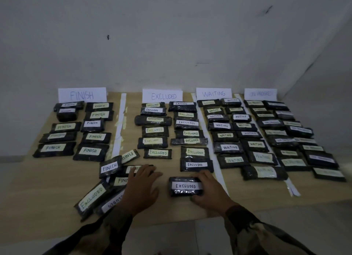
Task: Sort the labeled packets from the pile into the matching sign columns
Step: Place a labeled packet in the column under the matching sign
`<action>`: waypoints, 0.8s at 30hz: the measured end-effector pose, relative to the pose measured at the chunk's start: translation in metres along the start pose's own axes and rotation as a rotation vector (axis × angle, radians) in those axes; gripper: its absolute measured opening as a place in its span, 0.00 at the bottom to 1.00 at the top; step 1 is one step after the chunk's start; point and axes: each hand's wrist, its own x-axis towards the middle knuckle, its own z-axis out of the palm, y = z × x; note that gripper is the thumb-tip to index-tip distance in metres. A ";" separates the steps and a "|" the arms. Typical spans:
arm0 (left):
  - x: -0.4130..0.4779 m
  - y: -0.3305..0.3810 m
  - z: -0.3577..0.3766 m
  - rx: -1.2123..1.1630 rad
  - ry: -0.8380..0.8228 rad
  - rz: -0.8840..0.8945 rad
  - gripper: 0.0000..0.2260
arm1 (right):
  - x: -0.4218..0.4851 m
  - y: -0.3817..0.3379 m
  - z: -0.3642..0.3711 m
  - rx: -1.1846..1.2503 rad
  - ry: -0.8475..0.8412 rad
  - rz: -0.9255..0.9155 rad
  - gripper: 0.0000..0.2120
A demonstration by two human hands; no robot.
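Dark packets with paper labels lie in columns under four signs: FINISH (pixel 82 95), EXCLUDED (pixel 162 96), WAITING (pixel 214 93) and ON PROGRESS (pixel 260 94). A small pile of packets (pixel 106 180) remains at the front left, labelled FINISH and EXCLUDED. My left hand (pixel 142 186) rests flat on the pile's right side, covering part of a FINISH packet (pixel 133 169). My right hand (pixel 209 190) grips the right end of an EXCLUDED packet (pixel 185 186), which lies on the table just below the EXCLUDED column.
The wooden table (pixel 57 178) meets a grey wall (pixel 171 45) at the back. White tape strips (pixel 120 125) divide the columns. Bare table shows at the front left and front right, near the front edge.
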 end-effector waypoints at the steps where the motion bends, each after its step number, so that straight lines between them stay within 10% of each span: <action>1: 0.003 0.003 0.000 -0.004 -0.005 0.010 0.22 | -0.002 0.005 -0.005 -0.008 0.011 0.018 0.30; 17: 0.021 0.040 0.016 -0.104 -0.110 0.002 0.23 | -0.007 0.036 -0.030 -0.152 0.037 0.073 0.36; 24: 0.014 0.042 0.011 -0.085 -0.106 -0.073 0.24 | 0.007 0.007 -0.019 -0.133 0.174 -0.159 0.21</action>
